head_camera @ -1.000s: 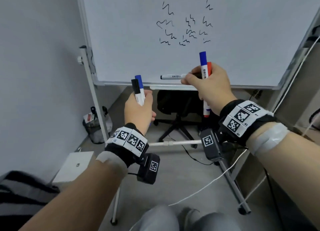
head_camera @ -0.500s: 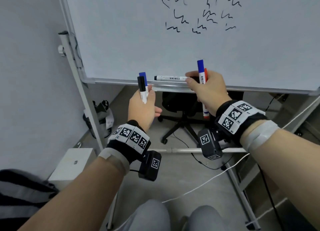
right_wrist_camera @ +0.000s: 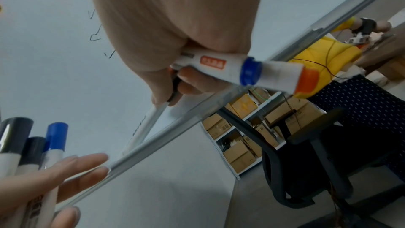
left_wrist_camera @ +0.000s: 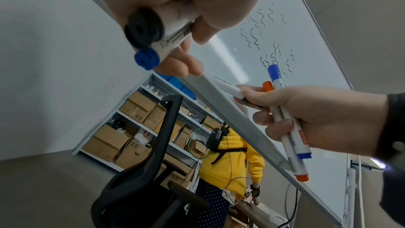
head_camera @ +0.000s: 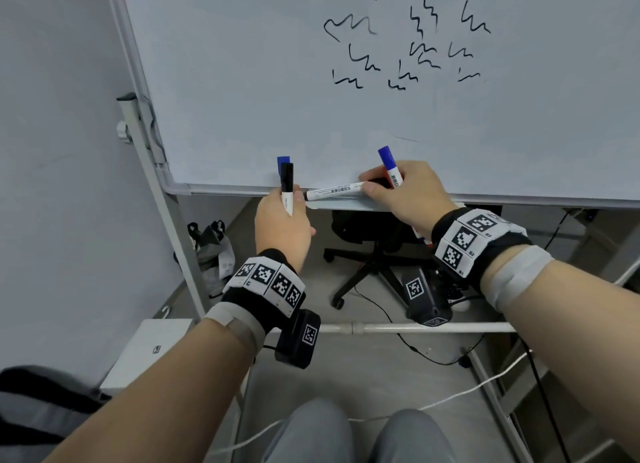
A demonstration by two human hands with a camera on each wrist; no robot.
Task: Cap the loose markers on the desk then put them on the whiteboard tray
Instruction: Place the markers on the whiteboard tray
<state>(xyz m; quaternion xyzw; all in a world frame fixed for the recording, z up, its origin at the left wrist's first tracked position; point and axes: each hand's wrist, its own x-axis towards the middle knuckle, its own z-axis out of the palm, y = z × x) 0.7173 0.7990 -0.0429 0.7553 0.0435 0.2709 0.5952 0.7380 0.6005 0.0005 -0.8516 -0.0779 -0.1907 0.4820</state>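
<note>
Along the whiteboard tray (head_camera: 346, 205), the right hand (head_camera: 405, 195) lays a white marker (head_camera: 334, 191) flat, its fingers (head_camera: 372, 187) pinching the marker's dark capped end while the barrel points toward the left hand (head_camera: 282, 225). Lower in the same palm, curled fingers clamp two more markers upright: a blue marker (left_wrist_camera: 285, 110) and an orange marker (left_wrist_camera: 294, 167), caps up near the whiteboard (head_camera: 277, 64), tails hanging below the tray. Just left of the white marker's free end, the left hand grips a black marker (head_camera: 286, 188) and a second blue-capped marker (head_camera: 283, 161) side by side, caps up. Its fingertips (left_wrist_camera: 192, 71) touch the tray's front edge. Beneath the tray stands an office chair (head_camera: 374, 251).
</note>
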